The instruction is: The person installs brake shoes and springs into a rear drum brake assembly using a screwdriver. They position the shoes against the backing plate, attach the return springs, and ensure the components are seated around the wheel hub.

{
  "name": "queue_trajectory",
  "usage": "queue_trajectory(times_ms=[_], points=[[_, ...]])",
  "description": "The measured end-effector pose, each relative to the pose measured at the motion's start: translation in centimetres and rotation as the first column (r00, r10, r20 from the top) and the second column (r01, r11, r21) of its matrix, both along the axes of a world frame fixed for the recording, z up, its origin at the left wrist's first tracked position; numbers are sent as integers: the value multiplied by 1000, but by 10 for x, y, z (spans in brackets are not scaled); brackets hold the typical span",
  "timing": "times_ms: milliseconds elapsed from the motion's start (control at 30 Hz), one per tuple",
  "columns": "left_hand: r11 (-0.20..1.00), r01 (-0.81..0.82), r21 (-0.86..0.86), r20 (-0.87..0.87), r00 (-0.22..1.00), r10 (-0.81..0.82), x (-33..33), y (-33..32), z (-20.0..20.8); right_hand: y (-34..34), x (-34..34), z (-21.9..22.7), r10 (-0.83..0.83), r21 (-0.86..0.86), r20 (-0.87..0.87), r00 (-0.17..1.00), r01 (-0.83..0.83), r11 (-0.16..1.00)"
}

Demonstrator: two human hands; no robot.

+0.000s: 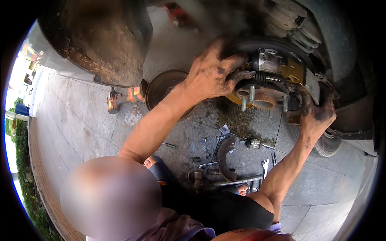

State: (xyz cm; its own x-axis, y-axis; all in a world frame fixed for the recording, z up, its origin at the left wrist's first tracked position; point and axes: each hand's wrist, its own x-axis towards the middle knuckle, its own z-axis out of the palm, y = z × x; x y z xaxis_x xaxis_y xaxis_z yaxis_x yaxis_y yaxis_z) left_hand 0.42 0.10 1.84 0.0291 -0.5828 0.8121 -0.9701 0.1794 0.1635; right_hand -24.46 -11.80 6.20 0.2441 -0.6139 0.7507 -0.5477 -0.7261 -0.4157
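A drum brake assembly hangs inside the wheel arch, with a round hub (263,100) and threaded studs at its front. Above the hub, a dark coil spring (267,76) runs across beneath a silvery wheel cylinder (268,60). My left hand (213,74) is curled round the assembly's left side, gripping the left brake shoe (233,97), which is mostly covered; its fingertips reach the spring's left end. On the other side, my right hand (315,110) has its blackened fingers closed on the right brake shoe (312,86), beside its grey lining.
A brake drum (165,86) lies behind my left forearm, near a cordless power tool (113,102). Below the hub, the paving holds a loose brake shoe (224,158), a hammer (198,178), an open-ended wrench (265,166) and small parts. A tyre (325,144) lies at right.
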Motion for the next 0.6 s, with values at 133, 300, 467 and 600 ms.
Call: queue_trajectory(times_ms=[133, 300, 467, 600], points=[[999, 14, 46, -3, 1000, -14, 14, -1, -8, 14, 8, 10, -2, -55, -47, 999, -1, 999], [991, 87, -105, -66, 993, -95, 17, 1, -22, 23, 22, 10, 39, -67, 1, 999, -39, 997], [933, 193, -304, -5, 979, -204, 30, -23, -44, 30, 23, 18, -82, -17, -11, 997, 82, 996], [919, 143, -368, 90, 989, -118, 24, -30, -55, 31, 25, 10, -105, 17, 11, 994, 105, 994]])
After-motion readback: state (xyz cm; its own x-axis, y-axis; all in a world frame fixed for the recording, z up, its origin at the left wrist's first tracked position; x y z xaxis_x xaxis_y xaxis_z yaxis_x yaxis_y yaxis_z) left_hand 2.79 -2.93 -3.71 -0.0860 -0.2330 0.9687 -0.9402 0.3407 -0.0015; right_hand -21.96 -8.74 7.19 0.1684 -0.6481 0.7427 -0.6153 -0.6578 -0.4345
